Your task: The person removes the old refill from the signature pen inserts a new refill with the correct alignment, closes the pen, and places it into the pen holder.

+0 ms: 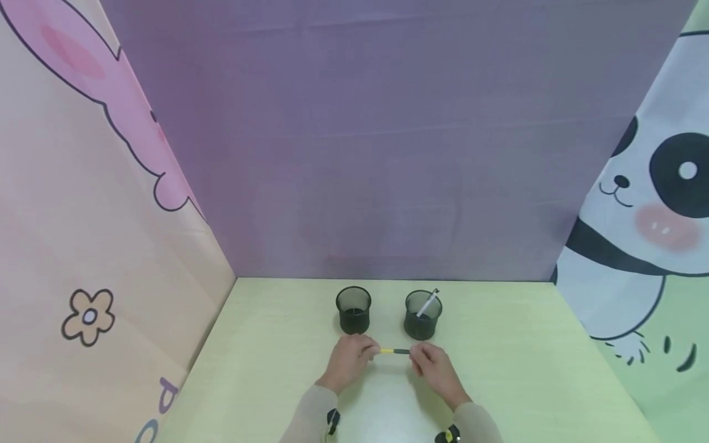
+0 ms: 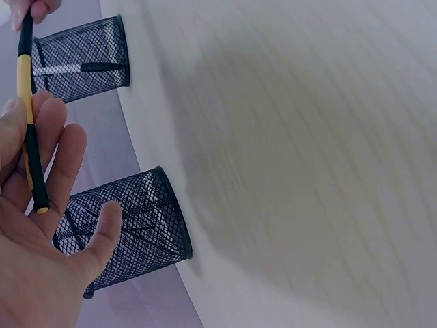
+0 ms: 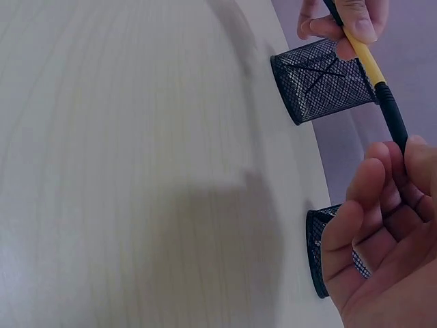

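A yellow-and-black pen [image 1: 388,351] is held level between both hands, just in front of two black mesh pen cups. My left hand [image 1: 350,358] pinches one end between thumb and fingers. In the left wrist view, that black end [image 2: 38,181] lies across the fingers, with the little finger held out. At the other black end [image 3: 392,116], the thumb and fingertips of my right hand [image 1: 439,370] pinch the pen. The left cup [image 1: 354,323] looks empty. A white pen [image 1: 427,304] leans inside the right cup [image 1: 419,327]; its dark grip shows through the mesh.
The pale wood-grain table [image 1: 554,369] stretches to both sides of the arms. Behind it rises a purple cloth wall [image 1: 376,154]. Printed cloth panels stand at the left [image 1: 138,264] and right [image 1: 653,344]. Dark wrist devices [image 1: 333,421] sit at the sleeves.
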### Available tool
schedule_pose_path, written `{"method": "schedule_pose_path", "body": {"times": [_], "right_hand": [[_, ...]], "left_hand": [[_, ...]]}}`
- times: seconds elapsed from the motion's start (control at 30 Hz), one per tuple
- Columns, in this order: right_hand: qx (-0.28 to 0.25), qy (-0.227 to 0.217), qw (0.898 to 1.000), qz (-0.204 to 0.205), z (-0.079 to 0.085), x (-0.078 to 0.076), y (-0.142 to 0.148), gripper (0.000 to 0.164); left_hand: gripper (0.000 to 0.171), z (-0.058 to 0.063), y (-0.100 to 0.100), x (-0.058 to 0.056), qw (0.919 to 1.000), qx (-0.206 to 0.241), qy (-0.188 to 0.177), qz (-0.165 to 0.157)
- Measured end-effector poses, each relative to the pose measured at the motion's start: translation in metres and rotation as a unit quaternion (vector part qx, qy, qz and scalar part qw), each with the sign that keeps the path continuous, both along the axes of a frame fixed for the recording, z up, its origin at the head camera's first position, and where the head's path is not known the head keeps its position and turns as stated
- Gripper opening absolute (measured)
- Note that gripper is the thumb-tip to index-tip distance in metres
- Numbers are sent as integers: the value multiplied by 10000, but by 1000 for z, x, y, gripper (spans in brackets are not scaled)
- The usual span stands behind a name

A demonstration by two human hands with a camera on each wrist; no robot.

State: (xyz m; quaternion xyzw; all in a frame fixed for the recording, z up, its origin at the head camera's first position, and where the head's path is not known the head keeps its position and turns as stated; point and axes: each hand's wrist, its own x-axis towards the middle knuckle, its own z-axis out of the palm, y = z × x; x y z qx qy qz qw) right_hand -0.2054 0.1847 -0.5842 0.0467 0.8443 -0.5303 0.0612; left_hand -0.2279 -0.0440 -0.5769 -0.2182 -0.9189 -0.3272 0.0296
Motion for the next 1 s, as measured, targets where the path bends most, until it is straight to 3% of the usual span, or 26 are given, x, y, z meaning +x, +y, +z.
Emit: {"method": "schedule_pose_path", "body": {"times": [0.4,1.0], "right_hand": [[21,254,9995,-160,-1,3,1,8],[-152,592,9978,-262,2,7,-1,8]], "left_hand": [[14,1,2,0,10000,1,12,-15],[13,0,-1,2,9990,307,-328,81]]}}
